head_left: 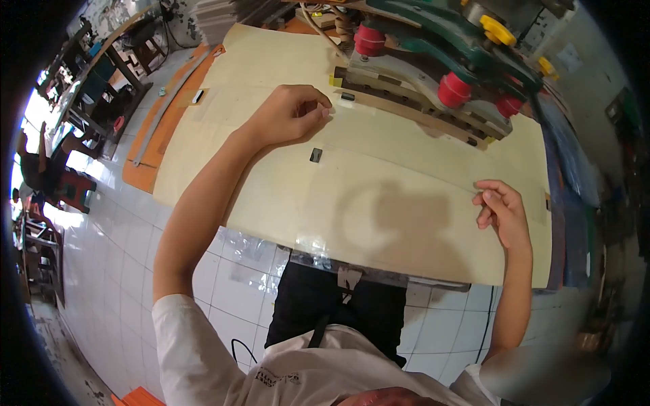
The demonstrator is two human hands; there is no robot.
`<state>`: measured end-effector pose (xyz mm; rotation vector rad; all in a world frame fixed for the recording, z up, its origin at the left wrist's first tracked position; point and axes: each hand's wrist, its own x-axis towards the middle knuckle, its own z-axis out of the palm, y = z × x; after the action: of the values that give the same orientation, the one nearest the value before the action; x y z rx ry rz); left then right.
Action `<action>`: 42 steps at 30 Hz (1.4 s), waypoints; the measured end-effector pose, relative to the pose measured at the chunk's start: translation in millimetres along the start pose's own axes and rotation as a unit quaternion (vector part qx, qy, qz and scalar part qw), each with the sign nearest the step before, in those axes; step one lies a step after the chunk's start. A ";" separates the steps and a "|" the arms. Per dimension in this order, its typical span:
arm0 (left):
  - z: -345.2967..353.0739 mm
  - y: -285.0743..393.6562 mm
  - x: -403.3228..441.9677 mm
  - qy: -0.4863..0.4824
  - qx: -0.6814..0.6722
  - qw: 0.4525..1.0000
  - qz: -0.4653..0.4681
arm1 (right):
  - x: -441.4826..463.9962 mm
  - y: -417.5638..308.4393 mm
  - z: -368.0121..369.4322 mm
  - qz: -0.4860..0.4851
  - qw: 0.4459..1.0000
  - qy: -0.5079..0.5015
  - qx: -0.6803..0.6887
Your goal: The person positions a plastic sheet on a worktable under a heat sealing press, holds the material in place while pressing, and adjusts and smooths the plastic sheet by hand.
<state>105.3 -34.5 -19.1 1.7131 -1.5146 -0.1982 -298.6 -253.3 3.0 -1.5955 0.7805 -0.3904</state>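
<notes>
My left hand (288,116) is over the upper middle of a large pale yellow sheet, thumb and fingers pinched together; anything between the fingertips is too small to name. On the right, my right hand (501,208) has curled fingers, its fingertips at the end of a faint straight line that crosses the pale sheet (271,196). What those fingertips hold is not clear. A small dark rectangular piece (316,155) lies below my left hand, and another dark piece (347,97) sits beside the machine's lower edge.
A green machine (426,40) with red knobs and a long metal bar (420,101) stands over the sheet's back right. An orange board (145,159) with a metal strip projects at left. Farther left, a person (42,162) sits near benches. Tiled floor (115,250) surrounds the table.
</notes>
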 end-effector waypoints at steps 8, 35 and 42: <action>2.6 -8.3 3.4 -0.027 0.011 0.997 0.068 | 0.3 11.1 1.1 -0.007 0.999 0.029 -0.012; 1.6 -11.6 4.7 -0.050 0.024 0.997 0.058 | -3.7 21.5 -3.1 -0.042 0.998 0.038 0.002; 2.7 -13.5 3.3 -0.046 0.013 0.997 0.063 | -7.0 8.0 2.0 -0.040 0.999 0.021 0.012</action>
<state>114.8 -39.5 -28.4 1.6417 -1.6939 -0.1950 -304.4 -247.2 -3.8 -1.6028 0.7432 -0.4909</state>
